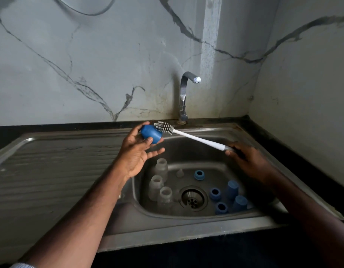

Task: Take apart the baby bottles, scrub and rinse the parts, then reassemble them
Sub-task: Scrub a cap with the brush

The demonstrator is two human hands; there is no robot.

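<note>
My left hand (135, 151) holds a blue bottle cap (150, 134) above the sink's left rim, thumb and fingers curled round it. My right hand (246, 161) grips the end of a white bottle brush (194, 136); its bristle head lies against the cap's top. Down in the steel sink basin (186, 149) stand three clear bottle bodies (156, 187) at the left. A clear teat (179, 173) lies near the middle. Three blue collar rings (215, 194) and two blue caps (233, 189) sit at the right of the drain (192, 199).
A chrome tap (184, 93) rises behind the basin with no water running. The ribbed drainboard (57, 171) spreads to the left. A black counter edge (283, 140) runs along the marble wall at the back and right.
</note>
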